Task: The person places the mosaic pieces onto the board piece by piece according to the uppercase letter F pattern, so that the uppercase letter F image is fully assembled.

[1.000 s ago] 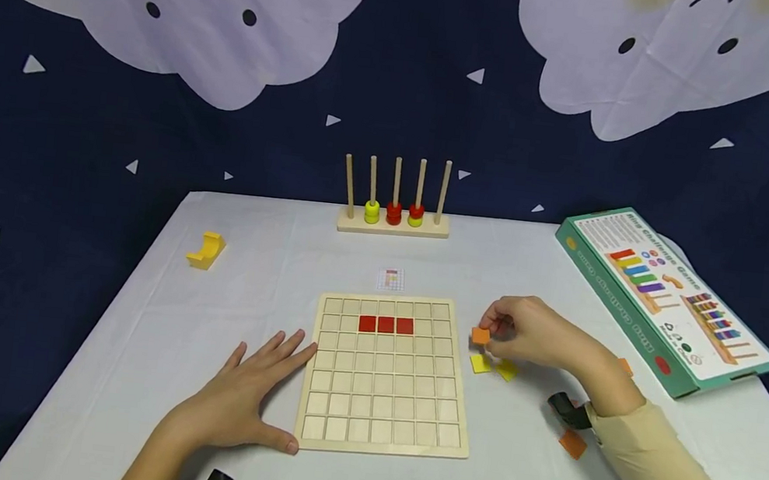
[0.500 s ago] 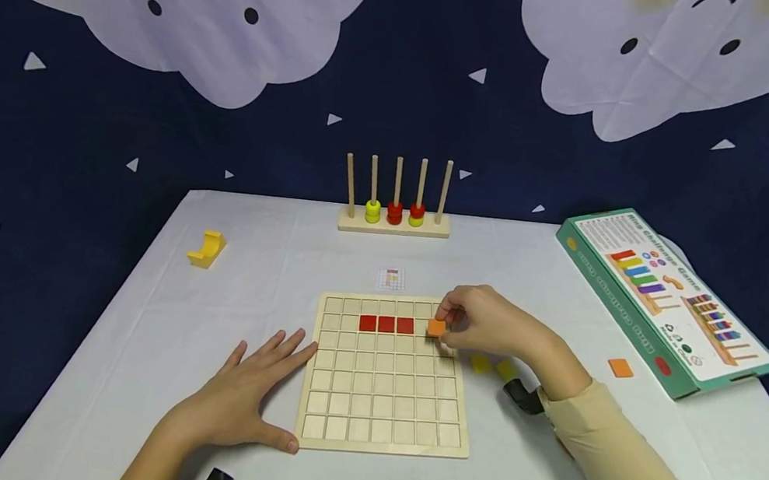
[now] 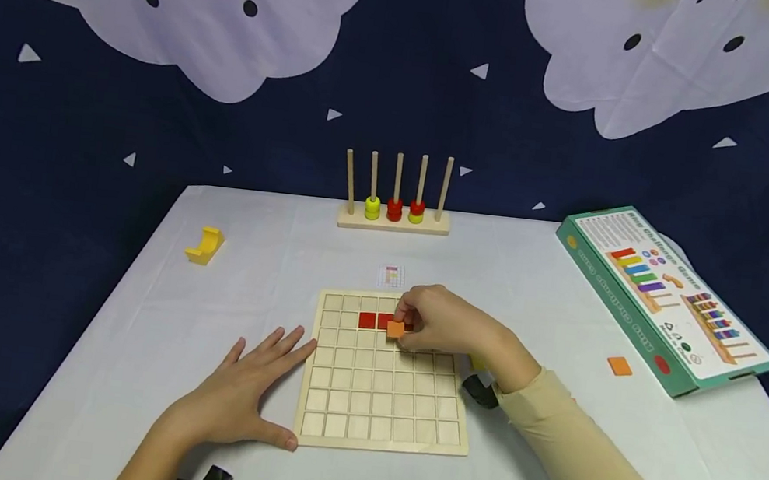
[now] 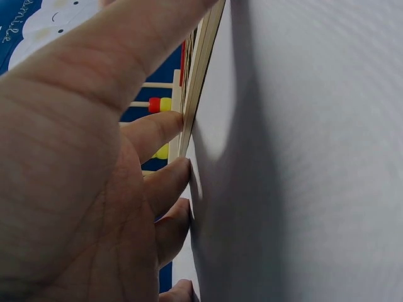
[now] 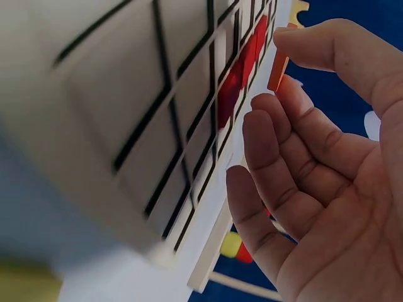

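My right hand (image 3: 442,320) pinches an orange square tile (image 3: 395,329) between thumb and index finger, over the upper part of a wooden grid board (image 3: 366,448). In the right wrist view the orange tile (image 5: 278,68) is seen edge-on, the other fingers loosely bent. A row of red tiles (image 3: 367,320) lies in the board's second row, partly covered by this hand. My left hand (image 3: 238,393) lies flat with fingers spread, thumb and index fingertip at the board's left edge. In the left wrist view, fingertips meet the board's side (image 4: 200,69).
A small printed pattern card (image 3: 392,276) lies behind the board. Beyond it stands a wooden peg rack (image 3: 393,224) with red and yellow rings. A yellow curved block (image 3: 205,246) is at the left, a green game box (image 3: 666,301) and a loose orange tile (image 3: 620,366) at the right.
My right hand has carried the orange tile leftward from beside the board to above its upper middle. The left hand stays at the board's left edge.
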### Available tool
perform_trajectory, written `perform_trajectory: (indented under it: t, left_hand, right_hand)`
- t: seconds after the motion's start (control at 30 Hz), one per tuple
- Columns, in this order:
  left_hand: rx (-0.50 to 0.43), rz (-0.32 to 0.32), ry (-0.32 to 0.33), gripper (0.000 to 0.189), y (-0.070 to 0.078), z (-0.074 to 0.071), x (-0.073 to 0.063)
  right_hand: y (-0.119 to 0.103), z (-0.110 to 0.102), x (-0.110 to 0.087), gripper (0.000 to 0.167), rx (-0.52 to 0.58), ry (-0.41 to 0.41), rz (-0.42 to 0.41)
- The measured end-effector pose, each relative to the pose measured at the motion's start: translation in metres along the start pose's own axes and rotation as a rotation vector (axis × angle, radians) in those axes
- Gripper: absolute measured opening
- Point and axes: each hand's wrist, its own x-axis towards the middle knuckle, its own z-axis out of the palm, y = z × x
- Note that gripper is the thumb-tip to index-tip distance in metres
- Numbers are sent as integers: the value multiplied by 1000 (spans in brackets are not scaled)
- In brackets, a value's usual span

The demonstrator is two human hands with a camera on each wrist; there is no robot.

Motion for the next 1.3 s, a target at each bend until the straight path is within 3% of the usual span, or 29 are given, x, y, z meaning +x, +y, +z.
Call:
perform_trajectory:
  t: [0.53,0.7,1.3]
  left_hand:
    - [7,6,-3,132,2,-2,-1]
    - [10,9,3,132,1,-2,-1]
    - [7,23,10,131,-2,1,-1]
  right_hand:
    - [-18,17,26,19,-47,-71,-22]
    - [-23,20,29,19,-86,-62,-29]
    - [-24,26,31,19,-70,-72,-22]
